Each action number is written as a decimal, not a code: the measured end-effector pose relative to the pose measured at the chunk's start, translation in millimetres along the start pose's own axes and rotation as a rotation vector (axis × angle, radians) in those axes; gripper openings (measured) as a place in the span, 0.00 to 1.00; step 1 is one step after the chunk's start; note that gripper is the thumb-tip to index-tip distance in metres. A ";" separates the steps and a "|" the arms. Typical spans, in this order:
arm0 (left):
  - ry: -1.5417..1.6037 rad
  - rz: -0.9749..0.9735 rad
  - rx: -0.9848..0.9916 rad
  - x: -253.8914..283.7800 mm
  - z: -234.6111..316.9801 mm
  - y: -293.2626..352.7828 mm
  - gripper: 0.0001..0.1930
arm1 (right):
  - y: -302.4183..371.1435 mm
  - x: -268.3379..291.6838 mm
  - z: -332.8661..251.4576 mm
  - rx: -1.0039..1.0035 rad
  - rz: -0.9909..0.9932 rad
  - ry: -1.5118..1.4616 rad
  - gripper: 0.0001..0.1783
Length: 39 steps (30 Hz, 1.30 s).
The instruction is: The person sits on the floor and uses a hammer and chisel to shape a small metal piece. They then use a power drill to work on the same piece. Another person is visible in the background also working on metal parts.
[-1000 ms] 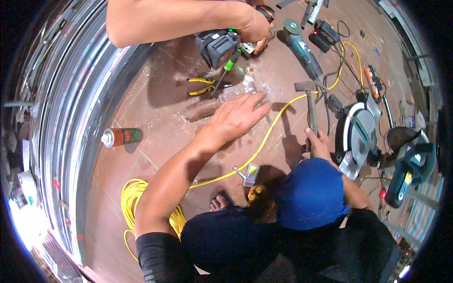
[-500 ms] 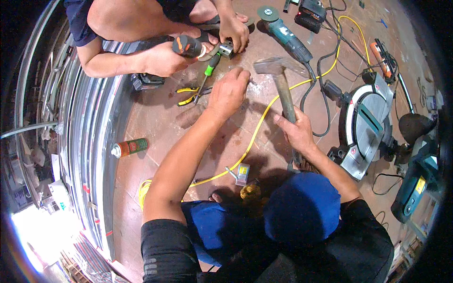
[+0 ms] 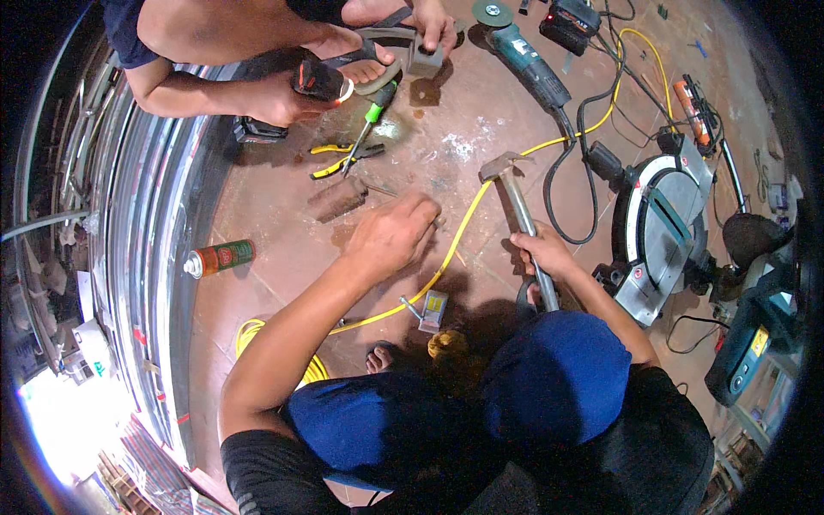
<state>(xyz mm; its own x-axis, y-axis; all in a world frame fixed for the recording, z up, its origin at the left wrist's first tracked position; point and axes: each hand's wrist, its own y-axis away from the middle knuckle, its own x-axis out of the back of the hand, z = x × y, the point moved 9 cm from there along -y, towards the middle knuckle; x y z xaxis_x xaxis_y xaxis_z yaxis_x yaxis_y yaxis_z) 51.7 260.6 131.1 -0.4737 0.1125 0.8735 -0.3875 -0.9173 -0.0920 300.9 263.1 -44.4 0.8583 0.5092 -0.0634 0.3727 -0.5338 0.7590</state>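
My right hand [image 3: 549, 253] grips the handle of a hammer [image 3: 520, 202], its head pointing away from me over the yellow cord [image 3: 468, 219]. My left hand [image 3: 395, 233] hovers above the tiled floor with curled fingers; a small bit shows at the fingertips, too small to name. Ahead on the left, a co-worker's hand [image 3: 279, 99] holds a black and orange power tool [image 3: 319, 81]. The co-worker's other hand [image 3: 433, 27] holds a grey square metal piece [image 3: 424, 60]. A green and black screwdriver [image 3: 374, 112] and yellow-handled pliers [image 3: 336, 160] lie nearby.
Long metal profiles [image 3: 163, 232] line the left side, with a spray can [image 3: 221, 257] beside them. A teal angle grinder [image 3: 528, 67], a battery pack [image 3: 570, 26] and a mitre saw [image 3: 665, 223] stand ahead and right. Near my feet sits a small box [image 3: 433, 309].
My left hand has drawn back toward me and left, away from the co-worker. The hammer has come lower and nearer. The co-worker's metal piece and power tool have shifted farther off.
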 end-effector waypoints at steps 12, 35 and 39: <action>0.276 0.121 0.083 22.2 -0.6 57.3 0.07 | -12.7 -0.4 -202.8 0.734 0.349 0.513 0.22; 0.264 0.046 0.075 6.0 2.4 35.7 0.12 | -8.3 -43.0 -203.0 0.590 0.267 0.626 0.20; 0.452 0.085 0.163 -5.4 -2.7 33.6 0.12 | 11.5 -80.1 -122.3 0.674 -0.108 0.380 0.18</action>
<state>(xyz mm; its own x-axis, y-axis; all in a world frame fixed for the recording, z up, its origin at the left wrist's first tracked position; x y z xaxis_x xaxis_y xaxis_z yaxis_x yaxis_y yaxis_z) 39.1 230.2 122.0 -0.8082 0.1562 0.5679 -0.2208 -0.9742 -0.0463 193.3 298.7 48.6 0.6711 0.7127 0.2043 0.6853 -0.7014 0.1958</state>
